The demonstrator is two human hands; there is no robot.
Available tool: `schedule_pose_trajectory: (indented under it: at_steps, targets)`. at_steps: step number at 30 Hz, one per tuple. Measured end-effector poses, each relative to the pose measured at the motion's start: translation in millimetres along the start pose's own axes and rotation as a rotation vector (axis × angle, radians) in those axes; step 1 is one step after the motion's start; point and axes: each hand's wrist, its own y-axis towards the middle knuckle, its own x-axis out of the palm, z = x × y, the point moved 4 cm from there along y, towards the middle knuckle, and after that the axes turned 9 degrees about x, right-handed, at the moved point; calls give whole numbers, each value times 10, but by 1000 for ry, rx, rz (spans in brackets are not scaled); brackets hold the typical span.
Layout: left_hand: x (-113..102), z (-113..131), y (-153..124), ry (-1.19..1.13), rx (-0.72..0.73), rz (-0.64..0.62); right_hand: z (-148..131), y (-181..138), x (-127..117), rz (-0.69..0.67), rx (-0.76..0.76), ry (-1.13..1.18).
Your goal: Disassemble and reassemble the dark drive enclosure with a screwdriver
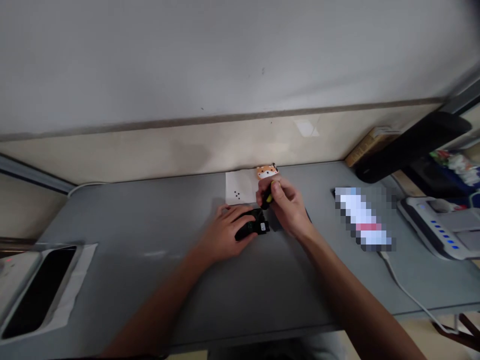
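My left hand (225, 232) rests on the grey table (150, 280) and grips a small black device (252, 226) that has a pale label at its right end. My right hand (287, 202) holds a thin tool with a yellow and black handle (267, 198), its tip pointing down at the device. Just behind the hands lies a white sheet of paper (240, 186) with several tiny dark specks on it. An orange and white animal figure (266, 172) sits at the paper's right corner, next to my right fingers.
A blurred white object (363, 219) lies to the right. Further right are a white unit with blue lights (437, 225), a white cable (408, 292) and a black lamp arm (412, 145). A dark-screened device (37, 290) lies at the left edge.
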Motion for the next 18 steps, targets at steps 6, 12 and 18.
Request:
schedule_pose_trajectory:
  at_steps: [6, 12, 18]
  targets:
    - [-10, 13, 1, 2, 16, -8, 28, 22, 7, 30, -19, -10]
    - [-6, 5, 4, 14, 8, -25, 18, 24, 0, 19, 71, 137]
    - [-8, 7, 5, 9, 9, -35, 43, 15, -32, 63, 55, 70]
